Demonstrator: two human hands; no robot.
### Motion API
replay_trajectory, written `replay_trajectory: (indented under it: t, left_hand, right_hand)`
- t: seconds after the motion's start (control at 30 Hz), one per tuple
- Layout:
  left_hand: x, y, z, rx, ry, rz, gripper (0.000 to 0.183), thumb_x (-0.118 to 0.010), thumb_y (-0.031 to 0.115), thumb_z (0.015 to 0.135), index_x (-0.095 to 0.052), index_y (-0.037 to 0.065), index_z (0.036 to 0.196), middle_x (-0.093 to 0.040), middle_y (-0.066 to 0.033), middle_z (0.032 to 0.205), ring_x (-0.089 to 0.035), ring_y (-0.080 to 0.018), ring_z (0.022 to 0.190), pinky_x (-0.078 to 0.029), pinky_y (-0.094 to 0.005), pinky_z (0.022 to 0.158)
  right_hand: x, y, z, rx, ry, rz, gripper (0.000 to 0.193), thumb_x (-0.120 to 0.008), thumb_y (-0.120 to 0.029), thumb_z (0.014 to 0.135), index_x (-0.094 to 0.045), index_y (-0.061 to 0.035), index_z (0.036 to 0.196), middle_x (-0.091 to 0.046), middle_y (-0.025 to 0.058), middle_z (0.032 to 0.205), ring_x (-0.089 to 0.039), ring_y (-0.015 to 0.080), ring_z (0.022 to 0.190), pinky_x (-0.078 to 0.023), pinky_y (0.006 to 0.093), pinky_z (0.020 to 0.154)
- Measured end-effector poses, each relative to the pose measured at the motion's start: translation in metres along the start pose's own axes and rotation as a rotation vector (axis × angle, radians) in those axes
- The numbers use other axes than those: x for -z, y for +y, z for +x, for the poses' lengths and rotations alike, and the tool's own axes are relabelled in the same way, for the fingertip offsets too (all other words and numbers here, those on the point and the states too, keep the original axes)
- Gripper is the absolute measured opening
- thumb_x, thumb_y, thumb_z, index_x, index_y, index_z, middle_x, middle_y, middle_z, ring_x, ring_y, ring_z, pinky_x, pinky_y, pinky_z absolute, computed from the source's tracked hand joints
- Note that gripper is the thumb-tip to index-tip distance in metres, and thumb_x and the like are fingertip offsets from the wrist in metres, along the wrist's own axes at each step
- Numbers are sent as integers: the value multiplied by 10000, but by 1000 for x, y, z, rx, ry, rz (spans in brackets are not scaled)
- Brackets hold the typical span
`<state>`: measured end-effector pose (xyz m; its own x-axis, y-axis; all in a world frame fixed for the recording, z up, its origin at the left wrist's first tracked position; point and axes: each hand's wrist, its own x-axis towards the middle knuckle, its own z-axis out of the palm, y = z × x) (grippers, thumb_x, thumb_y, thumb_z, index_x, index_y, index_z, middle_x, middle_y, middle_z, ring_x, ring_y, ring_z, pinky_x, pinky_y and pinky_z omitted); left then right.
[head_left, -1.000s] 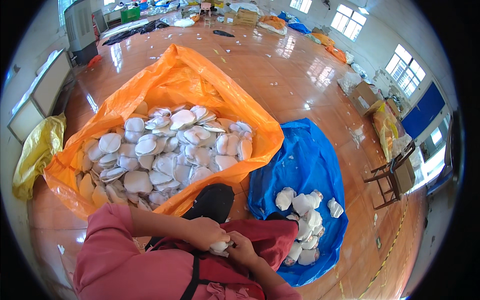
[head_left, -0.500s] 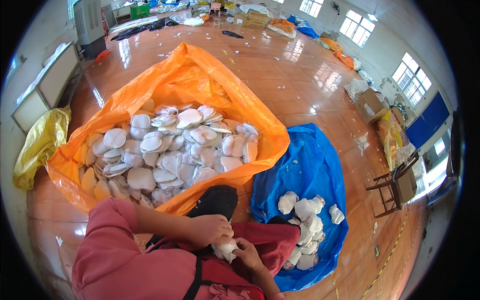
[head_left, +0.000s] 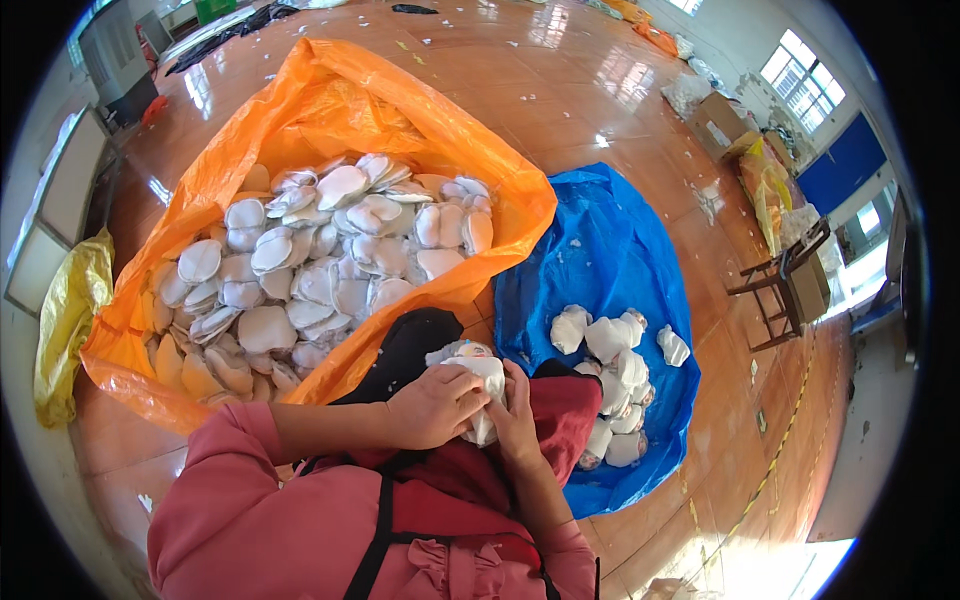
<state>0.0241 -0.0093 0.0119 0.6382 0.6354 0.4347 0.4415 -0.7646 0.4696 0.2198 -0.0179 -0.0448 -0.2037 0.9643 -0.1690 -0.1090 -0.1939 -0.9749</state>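
A white, puffy cloth piece [head_left: 482,374] with a small coloured patch at its far end is held above my lap. My left hand [head_left: 434,405] is closed on its left side, fingers bent across it. My right hand [head_left: 514,415] grips its right edge between thumb and fingers. Ahead to the left, a big orange sack [head_left: 405,105] lies open, full of flat, rounded white pads [head_left: 267,329]. Beside my right knee, a blue sack [head_left: 600,235] is spread out, with several similar stuffed white pieces [head_left: 612,340] heaped on it.
A yellow sack [head_left: 72,335] lies at the far left by a white cabinet [head_left: 62,205]. To the right stand a wooden chair [head_left: 785,285] and a cardboard box [head_left: 718,128]. White scraps dot the shiny tiled floor [head_left: 500,90].
Both hands have risen from my lap with the white cloth piece, now more in the open with its coloured patch showing. My view has tilted downward.
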Motion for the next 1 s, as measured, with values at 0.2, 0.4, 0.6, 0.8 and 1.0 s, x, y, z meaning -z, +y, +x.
replay_trajectory:
  t: [0.2,0.4,0.6,0.8,1.0]
  left_hand:
    - [-13,13,10,123,49,2,369,-711,54,701,-636,36,1062,-574,-119,1048,-572,-310,1007,-475,-417,872]
    - [-5,15,11,214,63,-111,401,-651,-35,703,-613,49,1093,-598,-116,1060,-565,-344,1019,-475,-424,877]
    - [-6,-1,5,205,36,-269,426,-648,-18,702,-604,45,1121,-619,-142,1073,-562,-361,1050,-467,-420,923]
    - [8,0,-1,491,-184,-308,401,-711,133,735,-587,36,1104,-626,-156,1028,-597,-343,999,-483,-421,851]
    - [-4,-5,-16,602,-103,-343,275,-699,128,733,-598,10,960,-633,-168,876,-631,-337,830,-490,-428,728]
  right_hand:
    - [7,-13,-5,-67,-16,182,686,-546,-35,909,-224,-42,1515,-498,179,1351,-505,234,1221,-403,340,1045]
    - [23,-24,-21,-47,-84,528,583,-502,-146,1005,-231,-64,1515,-490,193,1397,-525,259,1245,-440,388,1041]
    - [21,-17,-23,-94,-122,450,557,-545,-12,955,-331,-65,1467,-495,131,1377,-532,239,1231,-467,364,1014]
    - [11,2,-21,-23,-73,345,457,-597,22,920,-462,-45,1350,-554,76,1242,-587,160,1058,-488,293,917]
    - [11,3,-18,-62,-156,224,389,-673,-49,911,-536,-50,1275,-564,36,1150,-565,115,977,-476,262,864]
